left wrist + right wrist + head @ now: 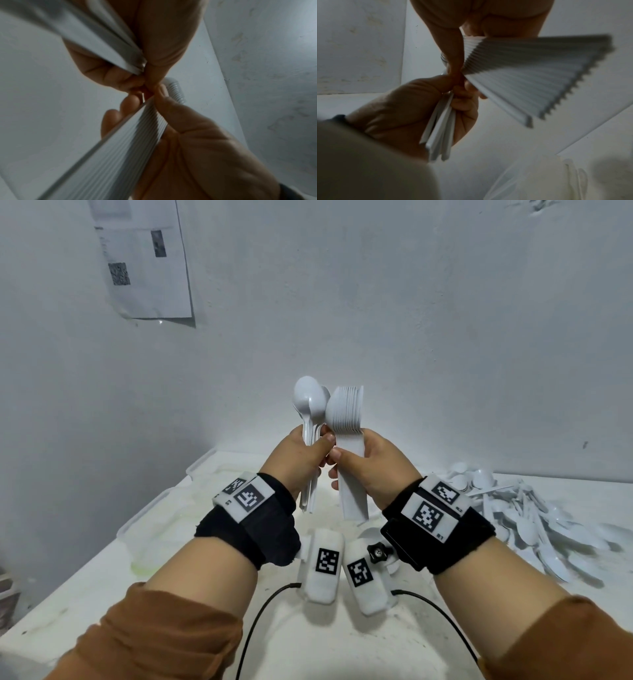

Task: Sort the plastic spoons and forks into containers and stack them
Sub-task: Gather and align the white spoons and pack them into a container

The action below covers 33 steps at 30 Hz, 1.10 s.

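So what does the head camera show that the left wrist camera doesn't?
Only the head view shows the spoon bowls pointing up, the loose cutlery pile on the table and a paper on the wall. Only the left wrist view shows the ribbed handles from below. Both show the left hand gripping a few spoons and the right hand gripping a nested spoon stack.

Both hands raised mid-air over the table (342, 645), thumbs nearly touching. Right side blocked by loose cutlery pile (534, 518). Containers (164, 501) line the left edge by the wall (411, 337). Bare table under the hands and toward the near edge.
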Each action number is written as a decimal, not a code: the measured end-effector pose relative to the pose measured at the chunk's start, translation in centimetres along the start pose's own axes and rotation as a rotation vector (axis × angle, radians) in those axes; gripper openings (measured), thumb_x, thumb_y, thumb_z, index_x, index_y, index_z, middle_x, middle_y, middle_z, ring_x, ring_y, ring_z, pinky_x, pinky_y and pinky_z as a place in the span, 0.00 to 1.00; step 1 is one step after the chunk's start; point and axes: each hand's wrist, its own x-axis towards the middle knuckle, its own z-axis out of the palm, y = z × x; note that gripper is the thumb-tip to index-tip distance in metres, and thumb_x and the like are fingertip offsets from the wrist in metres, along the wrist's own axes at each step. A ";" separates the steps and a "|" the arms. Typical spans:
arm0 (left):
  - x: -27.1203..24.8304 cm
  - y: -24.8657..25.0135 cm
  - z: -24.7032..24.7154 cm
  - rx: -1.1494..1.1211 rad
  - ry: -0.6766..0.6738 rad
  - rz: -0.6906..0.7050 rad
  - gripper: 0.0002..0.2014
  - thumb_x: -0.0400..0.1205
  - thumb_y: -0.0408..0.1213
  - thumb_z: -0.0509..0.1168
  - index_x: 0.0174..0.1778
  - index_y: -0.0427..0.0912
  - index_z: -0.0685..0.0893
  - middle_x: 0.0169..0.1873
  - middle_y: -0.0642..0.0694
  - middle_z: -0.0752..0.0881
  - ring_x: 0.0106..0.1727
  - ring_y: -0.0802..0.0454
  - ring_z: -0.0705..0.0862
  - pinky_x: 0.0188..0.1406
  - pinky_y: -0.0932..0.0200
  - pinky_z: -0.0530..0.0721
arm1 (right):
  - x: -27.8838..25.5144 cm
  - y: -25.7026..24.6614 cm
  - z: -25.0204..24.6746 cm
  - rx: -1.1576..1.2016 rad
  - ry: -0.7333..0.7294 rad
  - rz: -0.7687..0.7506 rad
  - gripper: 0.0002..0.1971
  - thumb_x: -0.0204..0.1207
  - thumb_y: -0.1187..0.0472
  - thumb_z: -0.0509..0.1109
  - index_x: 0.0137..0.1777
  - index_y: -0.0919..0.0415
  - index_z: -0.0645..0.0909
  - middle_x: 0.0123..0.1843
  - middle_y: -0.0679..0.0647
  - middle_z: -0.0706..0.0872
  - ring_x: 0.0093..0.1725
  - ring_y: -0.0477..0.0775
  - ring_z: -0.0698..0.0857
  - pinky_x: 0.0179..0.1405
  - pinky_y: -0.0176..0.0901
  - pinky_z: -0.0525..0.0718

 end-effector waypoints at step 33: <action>-1.9 1.2 -7.2 -0.043 -0.060 -0.008 0.09 0.83 0.38 0.63 0.36 0.46 0.78 0.27 0.51 0.75 0.28 0.58 0.74 0.30 0.67 0.73 | -0.1 -3.3 6.8 0.041 0.090 0.035 0.04 0.78 0.68 0.68 0.42 0.65 0.77 0.31 0.59 0.80 0.32 0.59 0.81 0.45 0.62 0.85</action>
